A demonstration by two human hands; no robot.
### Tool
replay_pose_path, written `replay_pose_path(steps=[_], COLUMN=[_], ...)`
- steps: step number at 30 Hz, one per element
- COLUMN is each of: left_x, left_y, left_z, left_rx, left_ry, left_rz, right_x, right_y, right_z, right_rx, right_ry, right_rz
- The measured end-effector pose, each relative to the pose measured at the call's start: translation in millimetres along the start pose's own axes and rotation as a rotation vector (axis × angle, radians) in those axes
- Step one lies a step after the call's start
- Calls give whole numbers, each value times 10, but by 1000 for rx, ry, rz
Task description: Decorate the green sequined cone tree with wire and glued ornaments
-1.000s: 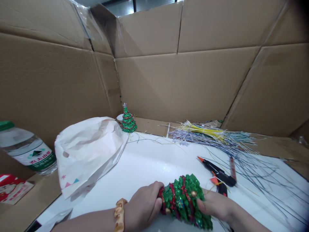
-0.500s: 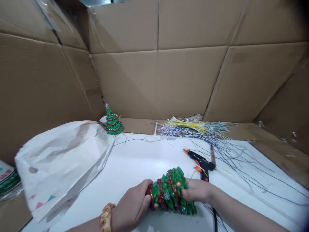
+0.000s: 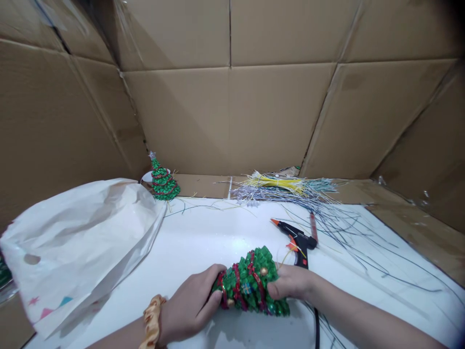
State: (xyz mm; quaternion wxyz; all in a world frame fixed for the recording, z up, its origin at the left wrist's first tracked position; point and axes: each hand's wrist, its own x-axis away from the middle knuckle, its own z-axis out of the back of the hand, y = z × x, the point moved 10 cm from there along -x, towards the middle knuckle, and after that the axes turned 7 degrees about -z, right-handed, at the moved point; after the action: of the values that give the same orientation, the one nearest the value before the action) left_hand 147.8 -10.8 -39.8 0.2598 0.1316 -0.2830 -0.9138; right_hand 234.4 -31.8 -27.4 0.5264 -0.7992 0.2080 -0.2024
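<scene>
A white bag [image 3: 90, 223] lies crumpled along the left edge of the bench [image 3: 203, 232], spotted with pink and blue shapes near its lower end. Just beside it, at the back left corner, the back tree [image 3: 165, 185] stands upright, green with red trim and a pale star on top. Near the front edge, the left hand [image 3: 192, 300], a gold band [image 3: 152, 320] at its wrist, is closed around the narrow end of the held tree [image 3: 249, 286]. This tree lies tilted on its side above the front middle of the bench, narrow end left, wide end right; whether it touches the bench I cannot tell. At the back edge lie silvery stars [image 3: 250, 195] and a yellow-and-white wire bundle [image 3: 283, 183]. The right hand [image 3: 294, 282] grips the wide end, thumb outside, fingers hidden. Just beyond it rests a black glue gun [image 3: 298, 237], orange tip pointing left. Loose wires [image 3: 348, 232] spread toward the right edge.
</scene>
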Motion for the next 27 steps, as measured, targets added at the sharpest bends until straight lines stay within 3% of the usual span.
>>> replay_pose_path(steps=[9,19,27], left_x=[-17,-35,-39], left_y=[12,15,0], left_z=[-4,22,54], left_rx=[-10,-40,-63], left_ry=[-36,-23,-5], left_rz=[-58,-38,-43], right_x=[0,-12,7], right_y=[3,-100,-2], right_z=[-1,-72,46], right_rx=[131,118,175], right_ry=[106,58,119], right_rz=[-57,4,-47])
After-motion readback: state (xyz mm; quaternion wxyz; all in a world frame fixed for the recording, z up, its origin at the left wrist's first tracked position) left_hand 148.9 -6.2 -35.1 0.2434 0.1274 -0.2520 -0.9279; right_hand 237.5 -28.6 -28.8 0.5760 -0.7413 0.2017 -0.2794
